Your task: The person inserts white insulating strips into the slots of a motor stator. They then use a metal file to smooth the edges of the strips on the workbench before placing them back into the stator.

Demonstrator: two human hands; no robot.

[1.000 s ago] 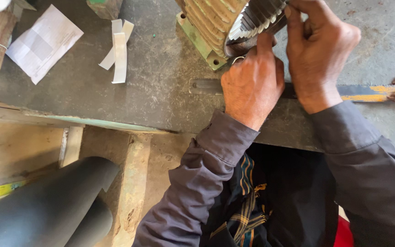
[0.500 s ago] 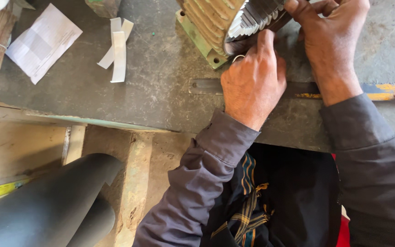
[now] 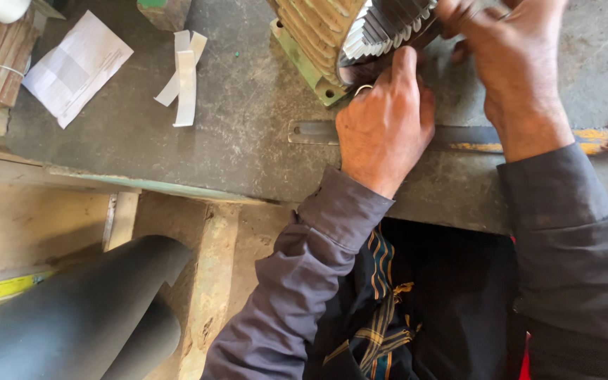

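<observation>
Head view – left hand (image 3: 385,123) fingers curled against the ribbed motor stator (image 3: 350,32) at the workbench (image 3: 248,141) far edge, right hand (image 3: 511,60) pinching at its slotted bore – best steadied firmly, fed gently

Soft daylight, mild shadows, sharp focus

Both arms wear long grey-purple cloth sleeves with plain cuffs at the wrists. The left hand (image 3: 383,127) carries a thin metal ring on one finger; the right hand (image 3: 511,60) is bare. Below hangs dark cloth with orange and teal stripes.
</observation>
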